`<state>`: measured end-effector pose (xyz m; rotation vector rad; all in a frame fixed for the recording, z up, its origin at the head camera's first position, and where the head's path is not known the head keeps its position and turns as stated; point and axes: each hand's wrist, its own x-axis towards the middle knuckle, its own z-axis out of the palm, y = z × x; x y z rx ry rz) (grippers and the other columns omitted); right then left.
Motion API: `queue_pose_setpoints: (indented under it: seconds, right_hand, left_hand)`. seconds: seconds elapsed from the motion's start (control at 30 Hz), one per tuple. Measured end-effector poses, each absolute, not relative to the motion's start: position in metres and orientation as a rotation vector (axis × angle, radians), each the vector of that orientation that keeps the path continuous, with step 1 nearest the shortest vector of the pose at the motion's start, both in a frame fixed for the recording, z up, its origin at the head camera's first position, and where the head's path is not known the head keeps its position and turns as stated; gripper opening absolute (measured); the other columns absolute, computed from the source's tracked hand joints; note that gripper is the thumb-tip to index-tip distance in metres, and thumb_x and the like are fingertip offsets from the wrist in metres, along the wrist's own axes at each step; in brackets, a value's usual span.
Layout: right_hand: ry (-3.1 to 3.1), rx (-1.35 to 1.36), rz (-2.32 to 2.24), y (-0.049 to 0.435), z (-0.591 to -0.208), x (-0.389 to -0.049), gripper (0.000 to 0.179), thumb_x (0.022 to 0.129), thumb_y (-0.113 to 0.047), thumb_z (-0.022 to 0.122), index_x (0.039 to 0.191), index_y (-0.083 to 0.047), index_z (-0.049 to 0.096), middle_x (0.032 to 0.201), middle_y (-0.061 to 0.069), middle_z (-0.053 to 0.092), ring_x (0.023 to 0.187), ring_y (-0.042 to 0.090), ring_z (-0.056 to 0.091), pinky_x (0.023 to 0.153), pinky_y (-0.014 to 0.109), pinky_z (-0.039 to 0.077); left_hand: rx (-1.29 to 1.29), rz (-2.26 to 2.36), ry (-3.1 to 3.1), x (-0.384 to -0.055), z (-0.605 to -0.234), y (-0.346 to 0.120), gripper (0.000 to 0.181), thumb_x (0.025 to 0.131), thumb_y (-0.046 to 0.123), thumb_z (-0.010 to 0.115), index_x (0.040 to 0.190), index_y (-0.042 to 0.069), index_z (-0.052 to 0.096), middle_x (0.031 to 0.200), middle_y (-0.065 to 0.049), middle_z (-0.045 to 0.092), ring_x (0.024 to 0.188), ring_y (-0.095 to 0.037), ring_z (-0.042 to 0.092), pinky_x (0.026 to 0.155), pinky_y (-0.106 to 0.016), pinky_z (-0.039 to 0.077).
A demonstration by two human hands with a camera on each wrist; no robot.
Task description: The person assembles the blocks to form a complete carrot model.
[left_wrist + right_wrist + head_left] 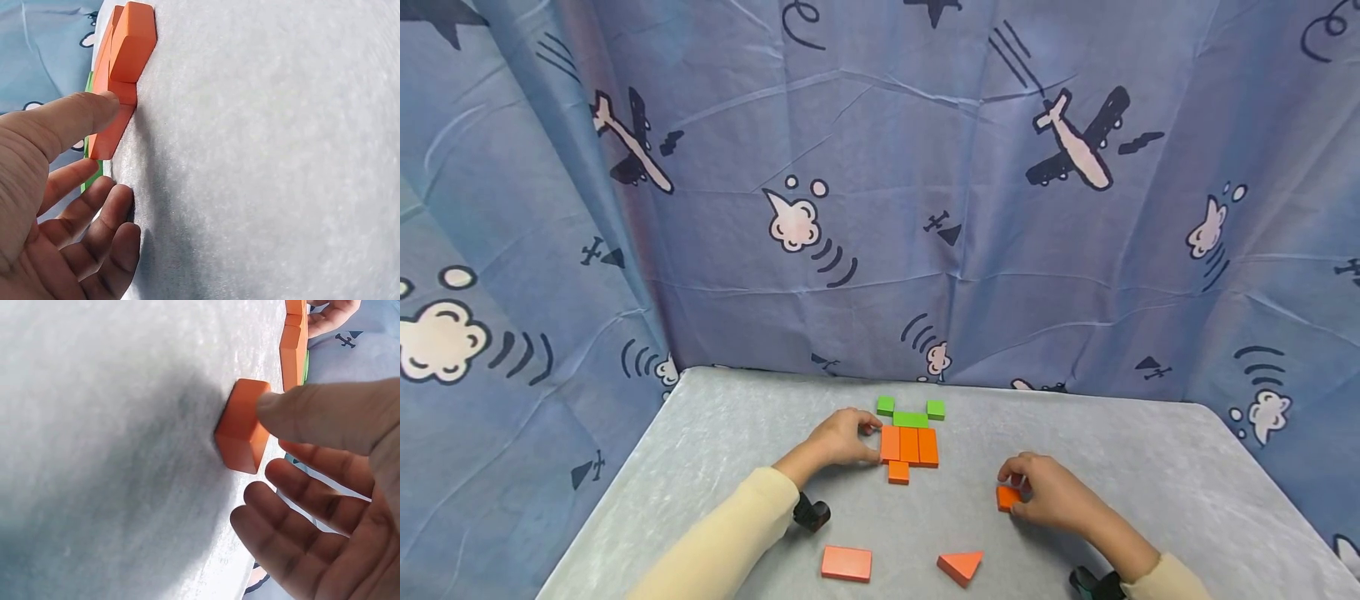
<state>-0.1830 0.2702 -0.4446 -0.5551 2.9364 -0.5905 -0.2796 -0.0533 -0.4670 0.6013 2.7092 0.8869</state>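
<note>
Oblong and triangle lay nearest. Right hand's fingers pinched a small block, toward the surface's right edge from the orange row, which the left hand's loose fingers flanked.

place: curtained-off tabletop area; whether within a home, a lab or an office cannot be told, the room beyond being hidden. backdrop: one blue fabric curtain, creased, hanging in folds behind and to both sides, printed with cartoon aeroplanes, stars and white puffs, a pattern of the nursery sort. furniture: one table, pale grey, fabric-like top, far edge close to the curtain. contents: small coloured blocks. equipment: black devices at both wrists, indicating a recording set-up
</note>
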Motion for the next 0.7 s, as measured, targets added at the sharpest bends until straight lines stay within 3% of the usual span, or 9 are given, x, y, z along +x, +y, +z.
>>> queue_pose_setpoints:
  seconds: [0.7]
  right_hand:
    - [2.963,-0.356,-0.483,0.2629,-0.4456,-0.1817,0.029,0.063,-0.012,0.087,0.082,-0.019,0.067,0.079,-0.007,0.058,0.071,0.011,0.051,0.061,0.028,0.044]
  left_hand:
    - [0.591,0.920,2.697,-0.2810,-0.4696,-0.0536,0.049,0.070,0.029,0.084,0.116,0.020,0.068,0.104,0.003,0.066,0.097,-0.014,0.059,0.085,-0.034,0.048]
